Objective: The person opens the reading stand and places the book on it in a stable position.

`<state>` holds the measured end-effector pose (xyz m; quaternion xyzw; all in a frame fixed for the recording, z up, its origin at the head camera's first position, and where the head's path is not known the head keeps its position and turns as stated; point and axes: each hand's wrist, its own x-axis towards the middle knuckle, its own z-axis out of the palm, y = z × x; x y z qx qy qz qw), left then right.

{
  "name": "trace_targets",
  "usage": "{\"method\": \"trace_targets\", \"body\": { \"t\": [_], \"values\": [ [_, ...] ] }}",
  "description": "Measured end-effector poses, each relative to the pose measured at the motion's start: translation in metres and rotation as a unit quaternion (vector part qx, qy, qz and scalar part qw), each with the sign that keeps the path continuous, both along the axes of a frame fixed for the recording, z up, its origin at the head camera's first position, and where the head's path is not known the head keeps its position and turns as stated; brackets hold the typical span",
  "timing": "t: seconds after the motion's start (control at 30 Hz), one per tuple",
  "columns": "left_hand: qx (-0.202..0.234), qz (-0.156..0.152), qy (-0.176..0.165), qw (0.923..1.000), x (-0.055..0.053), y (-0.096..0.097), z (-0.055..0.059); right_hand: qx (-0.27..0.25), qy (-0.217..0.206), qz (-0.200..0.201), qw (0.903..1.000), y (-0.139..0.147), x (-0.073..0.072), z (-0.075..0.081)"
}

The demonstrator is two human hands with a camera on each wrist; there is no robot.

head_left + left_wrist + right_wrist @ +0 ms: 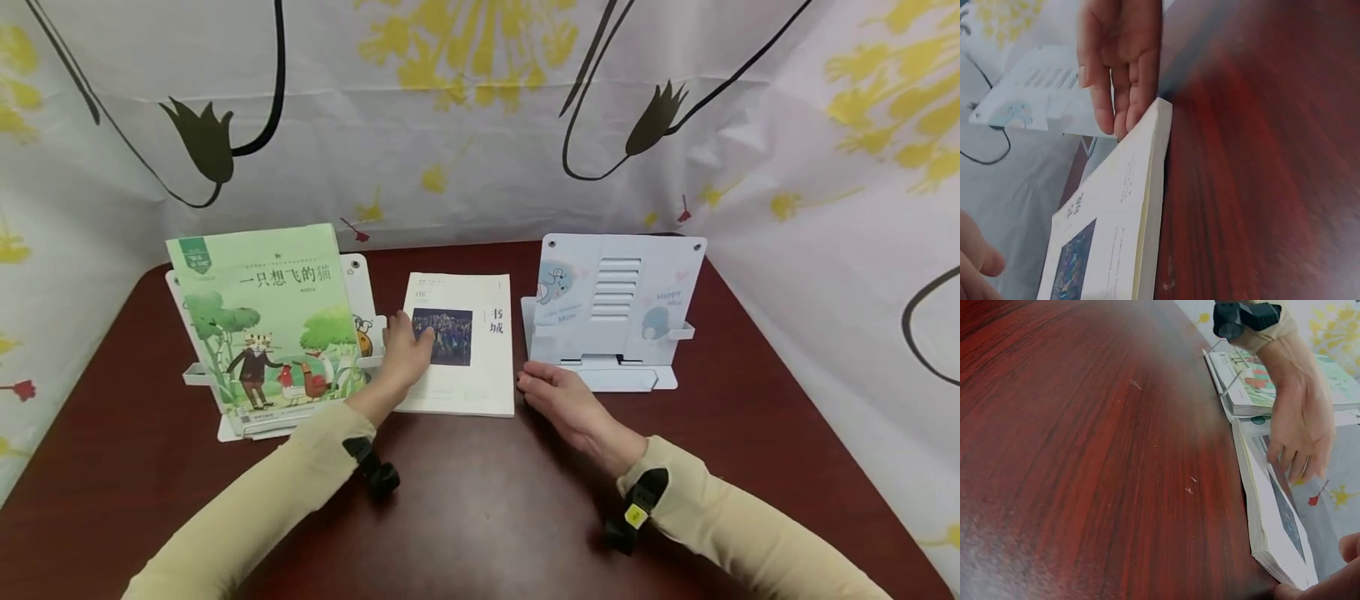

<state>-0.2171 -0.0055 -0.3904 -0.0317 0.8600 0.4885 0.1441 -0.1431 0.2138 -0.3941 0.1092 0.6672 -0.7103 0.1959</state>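
A white paperback book [487,383] with a dark picture on its cover lies flat on the table. Over its left edge is my left hand [408,354], fingers fairly straight and pointing away from me; in the right wrist view this hand [1304,419] hangs loose beside the book. My right hand [566,408] rests low at the book's right side, its fingertips close to the edge. The left wrist view shows those fingers [1125,94] nearly straight at the book's corner. Neither hand is curled round the book.
On the left, a white book stand [363,287] carries a green picture book [285,308] with a cat on its cover. A second white stand [577,300], bearing no book, stands to the right. Behind the dark red table [465,492] hangs a patterned white cloth [480,183].
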Motion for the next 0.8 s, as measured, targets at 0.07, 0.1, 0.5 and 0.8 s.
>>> {"method": "trace_targets", "body": {
  "t": [0.07,0.1,0.5,0.8],
  "values": [
    [0.003,0.017,-0.018,0.9997,-0.006,0.002,0.0,0.002,-0.005,0.0,1.0,0.0,-0.002,0.001],
    [0.009,0.022,-0.029,0.9993,-0.008,0.003,0.0,0.004,-0.009,0.001,1.0,0.0,-0.003,0.002],
    [0.122,0.109,-0.076,0.9836,-0.011,0.006,0.005,0.032,-0.01,0.007,0.9994,0.001,-0.009,0.004],
    [0.196,0.126,-0.037,0.9716,0.001,0.015,0.015,0.046,0.01,-0.005,0.9989,0.002,-0.008,-0.001]
  ]
}}
